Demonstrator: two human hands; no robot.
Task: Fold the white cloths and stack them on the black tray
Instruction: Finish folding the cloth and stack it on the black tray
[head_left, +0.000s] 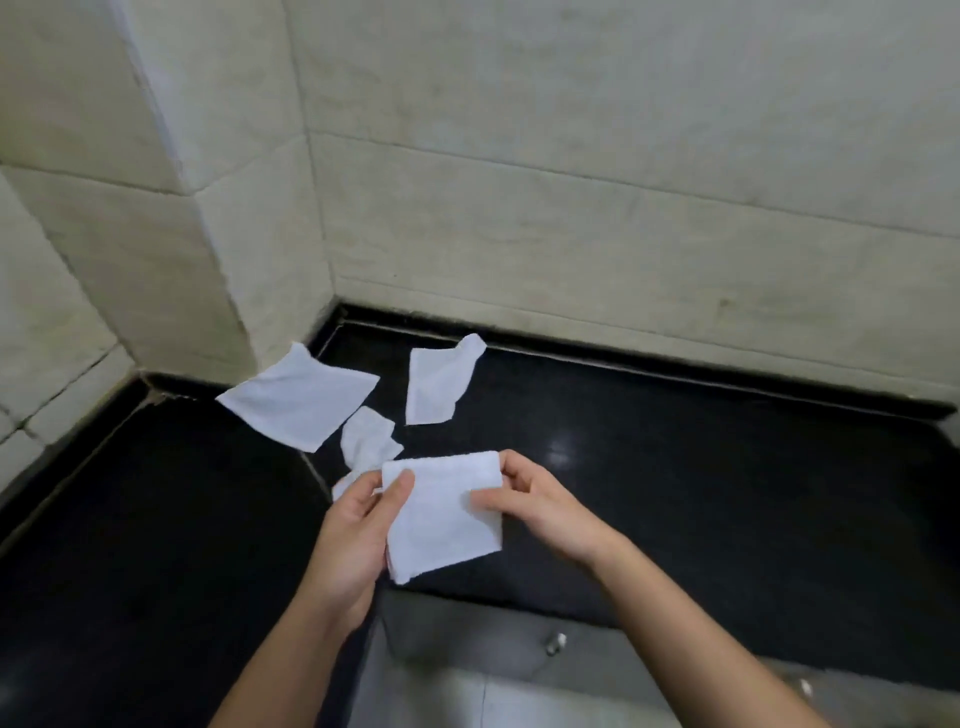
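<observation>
By the left hand (353, 535) and right hand (540, 506) a folded cloth (441, 519) is pinched at its side edges; beyond it, loose cloths (298, 397) are spread.

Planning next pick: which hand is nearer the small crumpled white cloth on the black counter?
Left. The left hand is just this side of the small crumpled white cloth; the right hand is farther, to its right.

Bare forearms enter from bottom edge. Left hand (358, 530) and right hand (543, 506), lower centre, each pinch one side of folded white cloth (441, 519).
</observation>
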